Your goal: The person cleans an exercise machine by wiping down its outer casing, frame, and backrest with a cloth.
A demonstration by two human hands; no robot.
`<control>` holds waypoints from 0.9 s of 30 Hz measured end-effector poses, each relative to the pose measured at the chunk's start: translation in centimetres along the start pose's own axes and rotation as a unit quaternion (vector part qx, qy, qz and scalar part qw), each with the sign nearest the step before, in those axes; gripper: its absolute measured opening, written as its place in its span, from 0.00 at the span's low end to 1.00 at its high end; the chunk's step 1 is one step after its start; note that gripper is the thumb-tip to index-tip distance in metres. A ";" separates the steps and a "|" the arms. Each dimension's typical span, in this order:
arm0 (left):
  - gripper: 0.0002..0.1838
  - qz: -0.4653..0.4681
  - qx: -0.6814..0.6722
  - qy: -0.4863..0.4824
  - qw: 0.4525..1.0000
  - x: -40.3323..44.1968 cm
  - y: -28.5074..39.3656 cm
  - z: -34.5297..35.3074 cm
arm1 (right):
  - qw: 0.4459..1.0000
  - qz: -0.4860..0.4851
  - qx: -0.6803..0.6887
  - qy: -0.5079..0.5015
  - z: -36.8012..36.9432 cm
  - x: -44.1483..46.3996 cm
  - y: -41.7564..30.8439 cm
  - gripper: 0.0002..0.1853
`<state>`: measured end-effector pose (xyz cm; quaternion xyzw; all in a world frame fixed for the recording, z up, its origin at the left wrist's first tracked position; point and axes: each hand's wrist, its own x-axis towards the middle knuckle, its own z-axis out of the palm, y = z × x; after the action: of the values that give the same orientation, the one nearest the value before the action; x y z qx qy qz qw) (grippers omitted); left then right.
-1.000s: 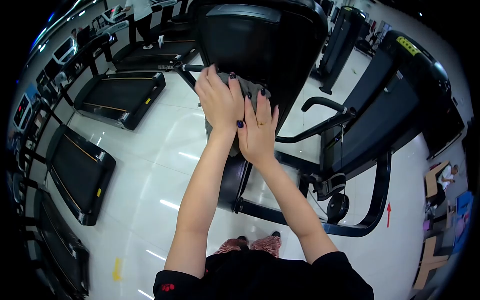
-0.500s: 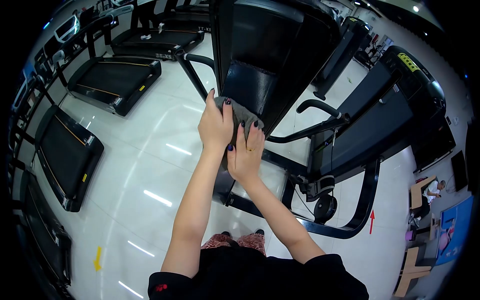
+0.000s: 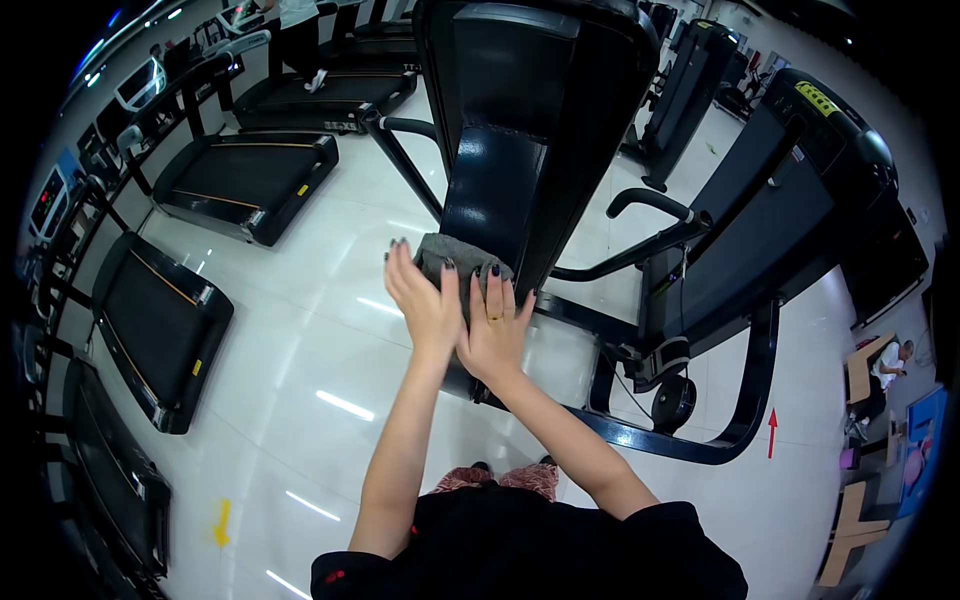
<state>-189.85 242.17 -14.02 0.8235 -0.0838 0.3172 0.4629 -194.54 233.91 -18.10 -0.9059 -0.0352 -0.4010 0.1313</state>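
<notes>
A grey cloth [image 3: 455, 250] lies over the front end of the black, shiny seat [image 3: 490, 190] of an exercise machine. My left hand [image 3: 425, 307] is open at the cloth's left side, its thumb on the cloth and its other fingers stretched past the left edge. Beside it, my right hand [image 3: 492, 335] rests flat on the cloth with fingers spread. The two hands touch near their heels. Part of the cloth is hidden beneath them.
Handles [image 3: 405, 165] flank the seat; a weight housing [image 3: 740, 220] and curved frame [image 3: 745, 430] stand right. Several treadmills [image 3: 160, 320] line the left side. One person [image 3: 298, 30] is at the far treadmills, another [image 3: 888, 365] sits far right.
Both hands and the cloth have moved down the seat toward me, baring more of its surface. My right fingers are spread wider. The view has shifted slightly.
</notes>
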 end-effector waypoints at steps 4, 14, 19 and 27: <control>0.29 0.047 -0.034 -0.072 0.996 0.0 1.4 0.4 | 1.000 0.001 -0.001 0.012 -1.0 2.3 0.2 0.27; 0.28 0.106 -0.032 -0.073 0.991 7.4 3.5 2.7 | 0.995 -0.067 -0.018 0.068 -3.0 9.4 2.9 0.26; 0.27 0.045 -0.076 -0.096 0.991 9.6 5.0 2.5 | 0.995 -0.075 0.001 0.071 -3.3 10.7 3.1 0.27; 0.26 0.003 -0.070 -0.084 0.994 8.9 5.0 2.5 | 0.992 -0.075 0.010 0.103 -3.0 10.5 3.1 0.26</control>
<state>-183.91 238.68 -6.07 0.8127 -0.1470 0.2415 0.5096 -189.02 229.73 -9.08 -0.8535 -0.0931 -0.5002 0.1125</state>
